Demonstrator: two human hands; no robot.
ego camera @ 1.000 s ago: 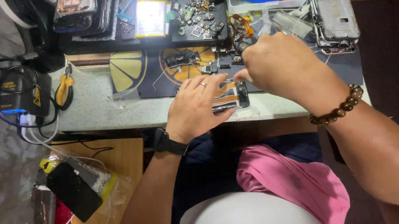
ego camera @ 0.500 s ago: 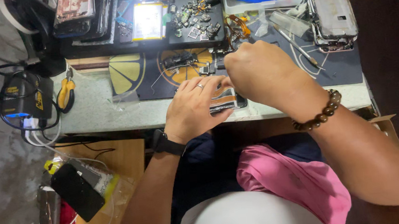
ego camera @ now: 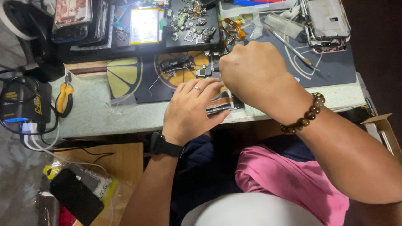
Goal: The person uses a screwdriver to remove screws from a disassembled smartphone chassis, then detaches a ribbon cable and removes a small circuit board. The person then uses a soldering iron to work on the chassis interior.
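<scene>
left hand (ego camera: 192, 110): flat, pressing down dark opened phone body (ego camera: 224, 107) at the speckled grey worktable (ego camera: 91, 119) near edge | right hand (ego camera: 250, 75): fist closed above phone, contents hidden | nearby: black-and-yellow repair mat (ego camera: 136, 80), yellow-handled pliers (ego camera: 64, 97)

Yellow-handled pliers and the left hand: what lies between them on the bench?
Head view: between the pliers and left hand, a clear plastic bag on the bench.
</scene>
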